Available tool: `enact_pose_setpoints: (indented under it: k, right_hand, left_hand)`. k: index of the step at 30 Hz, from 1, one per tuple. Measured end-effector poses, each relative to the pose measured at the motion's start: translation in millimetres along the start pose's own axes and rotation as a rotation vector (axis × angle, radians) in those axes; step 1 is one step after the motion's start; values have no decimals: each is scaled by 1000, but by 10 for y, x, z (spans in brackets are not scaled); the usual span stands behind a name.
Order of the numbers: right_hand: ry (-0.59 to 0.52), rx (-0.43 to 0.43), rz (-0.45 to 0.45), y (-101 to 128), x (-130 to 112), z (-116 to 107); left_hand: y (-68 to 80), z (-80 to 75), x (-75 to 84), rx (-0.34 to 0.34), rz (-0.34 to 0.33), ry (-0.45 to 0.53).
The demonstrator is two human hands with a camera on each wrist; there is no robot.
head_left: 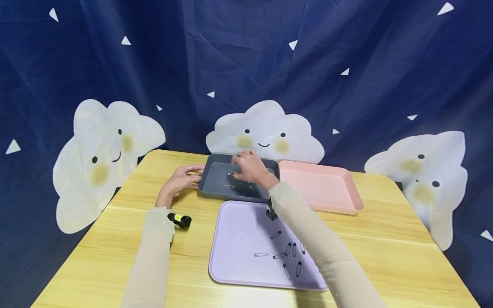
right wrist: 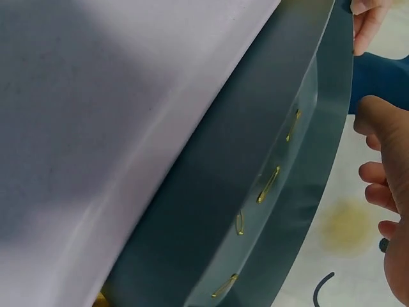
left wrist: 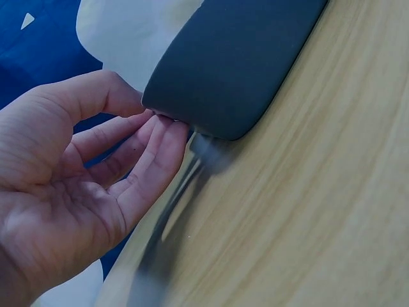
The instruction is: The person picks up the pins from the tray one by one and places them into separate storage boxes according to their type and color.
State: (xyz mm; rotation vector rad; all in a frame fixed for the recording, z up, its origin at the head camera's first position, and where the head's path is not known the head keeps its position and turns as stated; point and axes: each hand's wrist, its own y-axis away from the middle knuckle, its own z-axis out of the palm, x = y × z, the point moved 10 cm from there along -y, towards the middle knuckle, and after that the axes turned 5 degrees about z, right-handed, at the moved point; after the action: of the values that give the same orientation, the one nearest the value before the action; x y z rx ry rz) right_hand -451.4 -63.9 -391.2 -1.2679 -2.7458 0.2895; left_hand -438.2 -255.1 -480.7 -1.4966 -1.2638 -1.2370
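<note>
My right hand (head_left: 250,167) hovers over the dark grey tray (head_left: 215,164), its fingers loosely bent and nothing showing between them. In the right wrist view the same hand (right wrist: 390,173) appears beyond the tray's wall. Several gold safety pins (head_left: 229,186) lie spread on the grey tray's floor. At that tray's left end, my left hand (head_left: 182,179) holds the edge. The left wrist view shows the thumb and fingertips (left wrist: 169,137) meeting at the tray's corner. Nearer the front is a lilac tray (head_left: 235,239) with several black safety pins (head_left: 287,271), mostly on its right side.
A pink tray (head_left: 319,188) stands right of the grey one, with their ends side by side. All three trays are on a wooden table (head_left: 188,265). Behind it hangs a dark blue curtain (head_left: 246,55) with white clouds. My right forearm (head_left: 319,244) crosses over the lilac tray's right side.
</note>
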Motion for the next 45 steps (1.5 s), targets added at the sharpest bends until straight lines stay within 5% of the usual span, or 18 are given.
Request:
enact_pose_setpoints:
  k: [18,33,45]
  right_hand:
    - [75,203,-284,371,-266,-344]
    - [52,218,-417,1061,-383,-578]
    - [43,136,-442,1620,-310,-503]
  left_hand:
    - [28,-8,57,8,0,-6]
    - [38,13,40,14,-15,-21]
    - [43,7,51,22,-12,-26]
